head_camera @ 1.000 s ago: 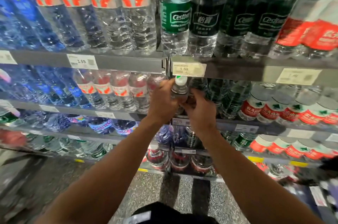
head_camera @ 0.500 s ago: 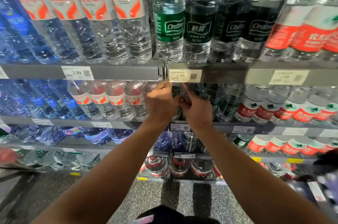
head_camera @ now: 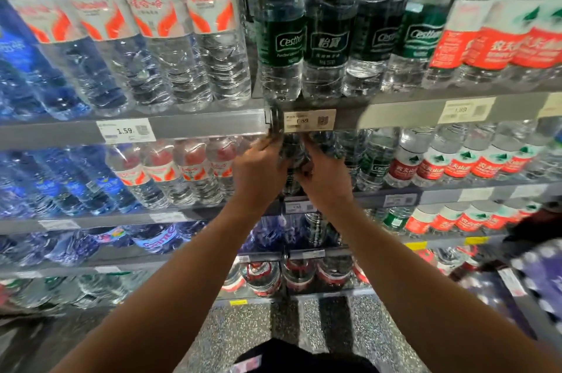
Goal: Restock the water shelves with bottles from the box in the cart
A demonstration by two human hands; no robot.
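Grip: our left hand [head_camera: 258, 172] and right hand [head_camera: 324, 179] clasped one green-label bottle [head_camera: 292, 156] between them, fingers curled round it, though blur hid the detail.
Bottle: just under the price tag [head_camera: 309, 120], entering the second shelf [head_camera: 395, 199].
Risk: we judged its hidden cap might catch the rail beside that tag, or topple neighbours.

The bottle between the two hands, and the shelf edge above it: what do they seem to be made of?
The bottle looks like clear thin plastic with a dark green label; light glints on its ribbed wall. Both the left hand and the right hand grip it. The shelf edge seems grey painted metal with a clear plastic strip holding price tags, though blur leaves this open.
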